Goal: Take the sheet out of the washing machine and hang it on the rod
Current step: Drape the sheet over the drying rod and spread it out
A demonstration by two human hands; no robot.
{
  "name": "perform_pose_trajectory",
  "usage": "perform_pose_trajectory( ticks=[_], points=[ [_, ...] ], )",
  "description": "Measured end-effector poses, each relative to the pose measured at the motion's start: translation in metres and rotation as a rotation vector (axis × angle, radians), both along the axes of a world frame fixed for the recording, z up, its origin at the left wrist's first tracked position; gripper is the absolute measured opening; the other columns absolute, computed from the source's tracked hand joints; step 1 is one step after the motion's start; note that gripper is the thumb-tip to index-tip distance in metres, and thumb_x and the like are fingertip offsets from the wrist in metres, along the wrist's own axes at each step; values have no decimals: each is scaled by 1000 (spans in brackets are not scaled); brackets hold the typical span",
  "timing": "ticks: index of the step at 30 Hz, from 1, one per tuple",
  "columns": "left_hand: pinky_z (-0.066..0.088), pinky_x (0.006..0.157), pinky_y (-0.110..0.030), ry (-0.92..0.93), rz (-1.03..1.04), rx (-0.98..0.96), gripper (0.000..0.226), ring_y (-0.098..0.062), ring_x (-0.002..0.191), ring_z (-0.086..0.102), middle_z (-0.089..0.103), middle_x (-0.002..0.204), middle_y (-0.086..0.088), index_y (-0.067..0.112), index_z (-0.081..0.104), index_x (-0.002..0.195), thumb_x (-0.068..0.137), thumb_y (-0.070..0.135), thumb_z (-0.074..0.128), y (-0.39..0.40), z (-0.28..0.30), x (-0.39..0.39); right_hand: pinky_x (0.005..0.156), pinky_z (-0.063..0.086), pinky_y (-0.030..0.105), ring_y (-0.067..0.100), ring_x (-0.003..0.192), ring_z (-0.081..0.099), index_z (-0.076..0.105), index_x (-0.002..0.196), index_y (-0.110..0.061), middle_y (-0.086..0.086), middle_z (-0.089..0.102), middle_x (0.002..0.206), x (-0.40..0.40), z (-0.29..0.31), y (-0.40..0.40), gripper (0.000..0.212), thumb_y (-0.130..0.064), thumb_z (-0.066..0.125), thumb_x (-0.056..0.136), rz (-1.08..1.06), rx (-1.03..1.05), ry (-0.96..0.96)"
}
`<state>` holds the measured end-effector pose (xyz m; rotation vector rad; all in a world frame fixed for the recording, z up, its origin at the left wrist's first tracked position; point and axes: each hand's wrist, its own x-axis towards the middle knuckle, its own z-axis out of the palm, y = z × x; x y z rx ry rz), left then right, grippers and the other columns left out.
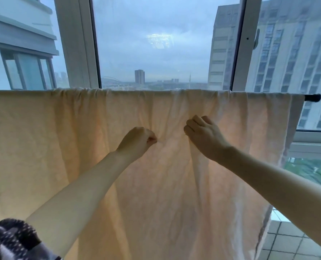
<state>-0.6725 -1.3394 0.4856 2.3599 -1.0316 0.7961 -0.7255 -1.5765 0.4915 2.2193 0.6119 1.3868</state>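
Over black rod (312, 97): wrinkled cream sheet (62, 137) draped; left hand (137, 141), right hand (202, 136) grip pinching cloth.

A single head-worn wide-angle view looks forward, about level, close to a sheet (80, 137) hanging on a rod (312, 97), facing the window (155, 44) behind.

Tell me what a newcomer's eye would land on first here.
First the pale sheet, draped over the rod and glowing with backlight across most of the view. Next the two hands at its middle: the left hand and right hand each pinch the cloth. Behind, the window shows grey sky and tower blocks.
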Motion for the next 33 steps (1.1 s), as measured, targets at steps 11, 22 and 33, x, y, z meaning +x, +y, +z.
perform_pose_trajectory(
  ticks=[11,22,33],
  points=[
    [48,79,-23,48,7,-176,15,-10,82,63,72,98,1,14,74,99,88,17,65,58,21,22,78,50,37,22,91,57,68,85,-13,1,66,88,-8,33,57,5,-18,67,84,-99,184,71],
    [43,100,-40,-136,493,-534,46,-30,118,47,50,129,-13,6,50,123,85,24,68,153,55,91,77,52,43,29,96,59,64,103,-3,13,64,106,51,87,124,42,-34,74,77,-113,156,54],
    [48,73,-35,86,477,-782,44,-25,85,58,60,100,-8,7,49,115,93,44,51,172,60,135,74,51,42,29,91,62,64,100,-9,9,64,101,113,91,151,27,-24,73,80,-33,195,34]
  ],
)
